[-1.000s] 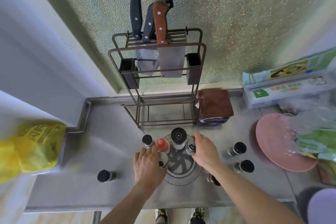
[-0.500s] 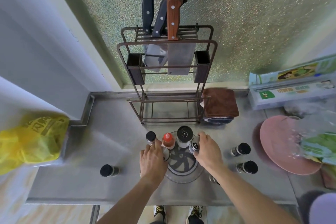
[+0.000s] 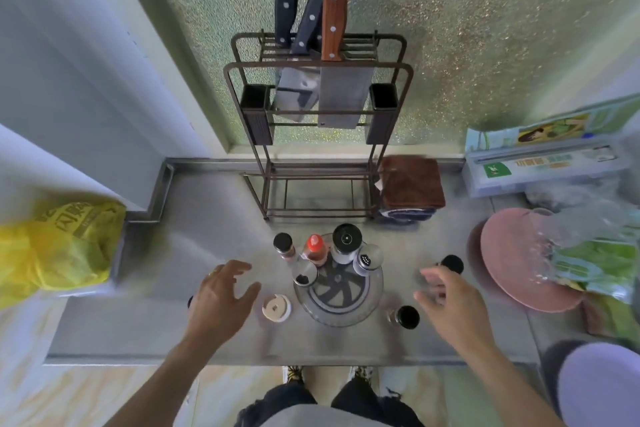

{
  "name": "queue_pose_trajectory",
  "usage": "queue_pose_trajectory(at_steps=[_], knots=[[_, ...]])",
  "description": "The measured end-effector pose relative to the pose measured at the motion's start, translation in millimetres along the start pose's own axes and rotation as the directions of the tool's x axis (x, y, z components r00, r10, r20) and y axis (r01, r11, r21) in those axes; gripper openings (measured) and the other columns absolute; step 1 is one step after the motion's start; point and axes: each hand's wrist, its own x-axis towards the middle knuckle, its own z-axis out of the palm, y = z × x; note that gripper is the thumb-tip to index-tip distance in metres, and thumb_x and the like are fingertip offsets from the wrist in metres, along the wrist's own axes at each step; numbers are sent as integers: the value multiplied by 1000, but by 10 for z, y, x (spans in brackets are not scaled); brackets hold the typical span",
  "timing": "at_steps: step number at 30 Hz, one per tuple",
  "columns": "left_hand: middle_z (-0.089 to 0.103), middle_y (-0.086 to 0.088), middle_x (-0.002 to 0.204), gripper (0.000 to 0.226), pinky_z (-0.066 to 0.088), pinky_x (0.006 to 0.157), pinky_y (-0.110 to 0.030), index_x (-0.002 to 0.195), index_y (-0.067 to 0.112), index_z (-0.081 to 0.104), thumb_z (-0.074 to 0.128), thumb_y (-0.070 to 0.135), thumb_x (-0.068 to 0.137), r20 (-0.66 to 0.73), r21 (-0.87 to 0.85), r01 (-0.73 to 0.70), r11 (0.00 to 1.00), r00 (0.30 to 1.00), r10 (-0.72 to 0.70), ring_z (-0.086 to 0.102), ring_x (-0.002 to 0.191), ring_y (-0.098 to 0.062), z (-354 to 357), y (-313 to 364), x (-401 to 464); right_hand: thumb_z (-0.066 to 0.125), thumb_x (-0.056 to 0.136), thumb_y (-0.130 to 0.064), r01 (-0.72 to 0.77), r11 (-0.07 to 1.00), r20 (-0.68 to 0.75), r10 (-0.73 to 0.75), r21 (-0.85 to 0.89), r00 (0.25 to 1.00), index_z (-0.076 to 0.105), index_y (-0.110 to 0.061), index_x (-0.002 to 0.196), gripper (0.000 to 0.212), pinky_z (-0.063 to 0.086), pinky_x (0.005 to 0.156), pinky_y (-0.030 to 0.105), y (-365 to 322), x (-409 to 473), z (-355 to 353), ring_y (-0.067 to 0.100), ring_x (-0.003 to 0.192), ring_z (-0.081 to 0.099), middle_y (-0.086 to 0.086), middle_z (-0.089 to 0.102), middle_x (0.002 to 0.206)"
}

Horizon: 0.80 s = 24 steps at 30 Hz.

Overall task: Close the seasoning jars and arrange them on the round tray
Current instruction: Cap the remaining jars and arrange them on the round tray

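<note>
Your hands hover spread and empty, left hand (image 3: 221, 302) and right hand (image 3: 450, 305) flanking the tray (image 3: 375, 291) near the table's (image 3: 207, 225) front edge.

A knife rack (image 3: 317, 135) stands at the counter's (image 3: 214, 218) back, flanked by a brown cloth (image 3: 410, 182) and a yellow bag (image 3: 59, 246).

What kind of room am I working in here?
Most likely a home kitchen: a knife rack with cleavers stands on a steel counter, with seasoning jars on a round tray.
</note>
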Motion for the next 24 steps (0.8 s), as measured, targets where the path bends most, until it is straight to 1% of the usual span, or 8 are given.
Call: queue_pose_trajectory(at_steps=[3,5,7,10,13,18,22,24], knots=[[71,-2,119,29,52,86,-32,114,23,67,74,35,88,19,16,8,1000,1000,-9,67,97,-18,25,-86,-67,82,80,-30,-50,999,44,50,3,998,65,-24,116,41,58,83,36,103,-145,49,9,91,67,-7,70,108],[70,0,120,34,51,85,-30,116,24,67,74,40,88,53,33,-34,999,998,32,67,97,-16,84,-81,-126,82,79,-34,-47,999,69,48,-23,996,64,-26,118,44,58,85,39,118,-205,139,11,95,66,-8,69,111],[68,4,122,43,51,88,-30,120,28,65,76,49,84,109,46,-86,995,991,81,66,100,-14,165,-61,-175,81,80,-37,-34,997,84,41,-75,996,62,-27,120,45,57,85,38,102,-232,233,14,101,66,-8,68,115],[60,6,133,67,51,97,-35,132,33,55,82,54,74,219,113,-143,983,969,115,63,110,-16,359,-42,-212,79,81,-38,-52,986,110,70,-156,992,60,-26,123,48,53,85,37,46,-239,355,20,106,65,-3,67,118],[56,3,139,75,52,98,-35,140,31,47,82,49,76,267,212,-164,963,958,104,61,117,-19,560,-14,-219,78,81,-35,-54,981,126,78,-187,989,60,-24,122,46,52,84,36,24,-233,461,23,107,64,0,67,116],[64,0,129,50,55,89,-28,133,25,56,75,23,87,179,270,-190,944,973,144,67,106,-20,716,-6,-193,78,82,-26,-64,972,151,100,-227,984,62,-22,113,35,50,82,34,45,-235,540,23,102,65,1,68,110],[70,1,120,50,56,87,-30,123,23,65,84,26,77,139,216,-174,961,979,146,70,98,-20,692,-58,-233,79,81,-24,-50,971,138,84,-233,987,63,-21,111,34,50,80,33,29,-225,555,24,99,66,1,68,106],[73,1,111,52,57,78,-30,114,22,68,89,22,67,96,165,-196,967,979,182,71,88,-21,657,-96,-293,78,81,-23,-49,970,142,85,-238,986,64,-20,108,31,50,78,33,19,-216,557,25,96,66,2,66,102]])
